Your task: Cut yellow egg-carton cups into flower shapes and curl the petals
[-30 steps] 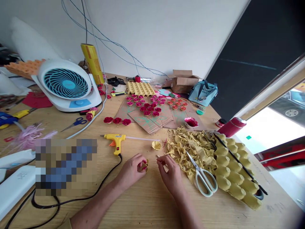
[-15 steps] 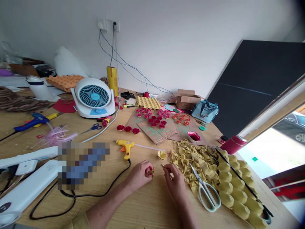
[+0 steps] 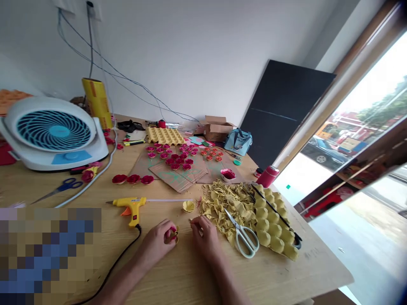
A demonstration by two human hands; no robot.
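Note:
My left hand (image 3: 161, 238) has its red-stained fingers closed round a small yellow carton flower piece (image 3: 177, 235) above the wooden table. Just to the right, my right hand (image 3: 205, 232) pinches a small pale piece between thumb and finger; what it is stays too small to name. Beyond both hands sits a yellow carton cup (image 3: 188, 206). A yellow glue gun (image 3: 131, 208) lies on its side to the left. White-handled scissors (image 3: 244, 237) rest at the edge of a heap of torn yellow carton pieces (image 3: 229, 207).
A yellow egg tray (image 3: 275, 228) lies at the right. Red flowers (image 3: 133, 179) stand beyond the glue gun, more on cardboard (image 3: 178, 176). A white fan (image 3: 57, 131), blue scissors (image 3: 68, 183) and a white cable occupy the left. A red can (image 3: 268, 176) stands at the right edge.
The view has swung to the right, so the fan and the table items appear further left and more of the outdoors shows. Both hands keep nearly the same pose.

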